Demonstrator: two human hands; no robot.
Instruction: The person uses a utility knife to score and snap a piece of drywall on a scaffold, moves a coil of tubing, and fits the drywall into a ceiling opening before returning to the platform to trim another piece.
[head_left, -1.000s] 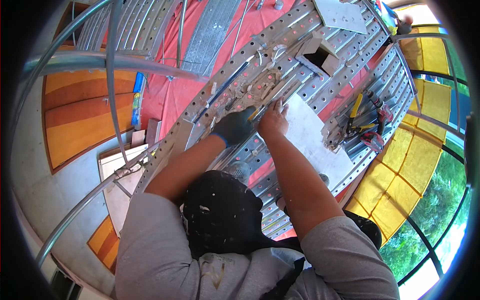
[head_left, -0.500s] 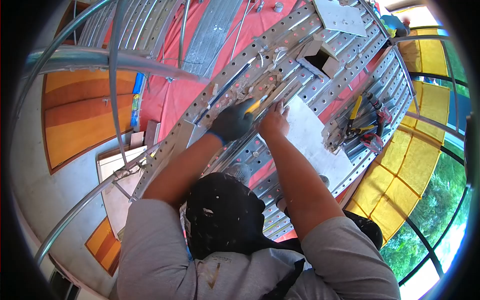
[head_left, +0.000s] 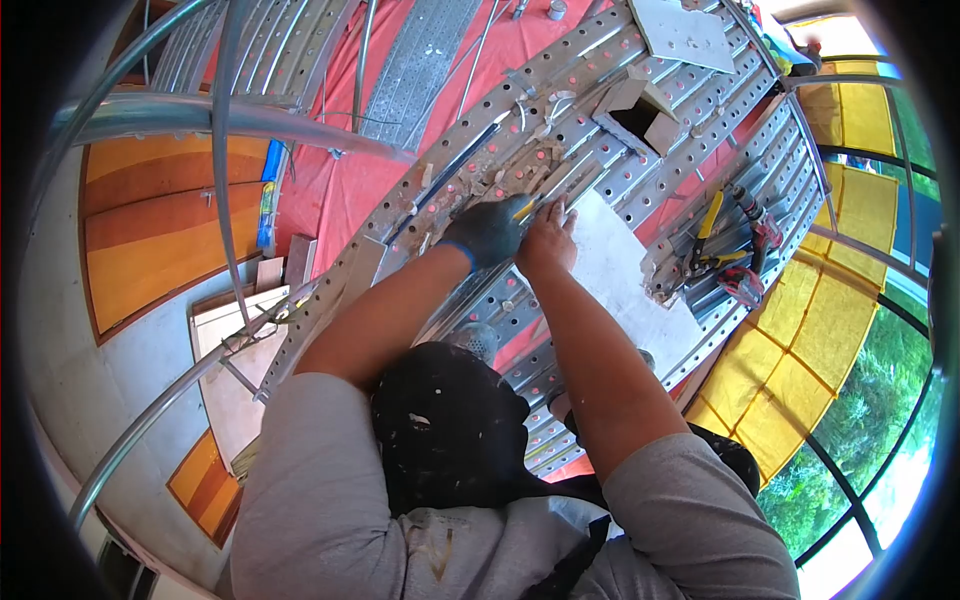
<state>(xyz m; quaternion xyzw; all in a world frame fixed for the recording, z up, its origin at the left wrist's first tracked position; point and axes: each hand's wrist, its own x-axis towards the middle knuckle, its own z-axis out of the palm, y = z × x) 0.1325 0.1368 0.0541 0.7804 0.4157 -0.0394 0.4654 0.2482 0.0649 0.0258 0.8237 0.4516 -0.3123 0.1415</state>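
My left hand [head_left: 487, 232], in a dark glove with a blue cuff, is closed around a slim yellow tool [head_left: 524, 209] that looks like a utility knife. Its blade end is too small to make out. Beside it, my bare right hand [head_left: 547, 240] grips the left edge of a white board [head_left: 625, 265], fingers bent and close together. A narrow grey strip [head_left: 572, 188] runs just beyond the fingertips. Both hands are low over the perforated metal planks [head_left: 640, 190], and the board lies on these planks.
Yellow-handled snips [head_left: 710, 215] and a cordless drill [head_left: 765, 230] lie right of the board. An open box-shaped piece [head_left: 637, 115], another white sheet [head_left: 685, 35] and scattered scraps [head_left: 490, 185] lie farther up. A metal rail [head_left: 240, 125] crosses at left; yellow netting [head_left: 800, 340] hangs at right.
My left hand has moved to the right with the yellow tool, closer to my right hand. My right hand and the white board have stayed almost where they were.
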